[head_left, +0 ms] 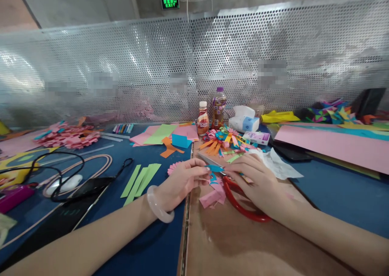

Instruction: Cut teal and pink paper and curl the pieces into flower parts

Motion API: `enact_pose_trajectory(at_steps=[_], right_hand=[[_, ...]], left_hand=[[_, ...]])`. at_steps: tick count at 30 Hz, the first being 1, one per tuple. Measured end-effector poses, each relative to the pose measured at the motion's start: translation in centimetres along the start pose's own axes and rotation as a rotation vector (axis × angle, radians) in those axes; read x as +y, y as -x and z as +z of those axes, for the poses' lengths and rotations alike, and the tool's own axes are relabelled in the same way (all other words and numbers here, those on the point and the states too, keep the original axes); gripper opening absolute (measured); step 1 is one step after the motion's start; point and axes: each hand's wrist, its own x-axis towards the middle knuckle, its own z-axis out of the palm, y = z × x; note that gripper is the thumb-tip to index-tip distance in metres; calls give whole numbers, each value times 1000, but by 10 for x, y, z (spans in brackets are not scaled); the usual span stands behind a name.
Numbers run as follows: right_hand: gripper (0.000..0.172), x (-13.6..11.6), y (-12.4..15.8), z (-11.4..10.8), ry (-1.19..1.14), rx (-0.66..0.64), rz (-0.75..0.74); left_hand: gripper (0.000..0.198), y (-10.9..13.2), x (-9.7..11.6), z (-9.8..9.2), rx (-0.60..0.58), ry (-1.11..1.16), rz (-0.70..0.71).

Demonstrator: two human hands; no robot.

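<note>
A small piece of blue paper (pixel 215 168) is stretched between my two hands over the brown part of the table. My left hand (pixel 185 176), with a pale bangle on the wrist, pinches its left end. Fingertips of my right hand (pixel 255 178) meet its right end. Red-handled scissors (pixel 247 214) hang in my right hand, their blades pointing up and left behind the paper; how the fingers sit in the handles is hidden. Pink paper scraps (pixel 214 195) lie below the hands. A pink paper flower (pixel 174 167) is partly hidden behind my left hand.
Green strips (pixel 142 180), a phone (pixel 69 211) and cables lie left. Behind the hands stand a coffee bottle (pixel 203 120), a purple-capped bottle (pixel 219 108) and a tissue pack (pixel 244 122). Pink sheets (pixel 331 146) lie right. A perforated metal panel (pixel 136 65) rises behind.
</note>
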Motion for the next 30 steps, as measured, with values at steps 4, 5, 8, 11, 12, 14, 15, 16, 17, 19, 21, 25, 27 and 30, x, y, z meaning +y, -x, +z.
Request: enact_pose_trajectory(at_steps=[4,5,8,11,12,14,15,16,17,19,21,25,27,30], right_hand=[[13,1,1,0,11,-20,40],[13,1,1,1,10,-21,48],[13,1,0,1,16,-19,22],[15,1,0,0,33,-16,-6],[15,1,0,0,36,-18,-7],[14,1,0,0,42,-30,-8],[13,2,1,0,44,-37,-9],[12,2,1,0,46,-40,-9],[12,2,2,1,49,-44,-10],[13,2,2,1,56,-49,-10],[13,3,2,1,63,-51,-5],[14,5,2,2,49,-54,11],[13,5,2,3,33,-49,9],[12,4,2,4,25,-58,17]], left_hand=[[12,-1,0,0,19,8,-10],[12,-1,0,0,18,9,-7],[12,-1,0,1,20,16,3],[12,-1,1,1,29,27,-6],[12,-1,1,1,33,27,-13],[12,-1,2,2,38,22,-24],[12,-1,2,2,39,19,-28],[12,-1,2,2,39,15,-31],[11,-1,2,2,37,10,-33],[10,-1,1,2,28,-2,-34],[9,-1,1,2,14,-13,-28],[14,0,0,4,33,-27,3],[17,0,0,5,43,-52,12],[16,-1,-2,5,36,-104,25]])
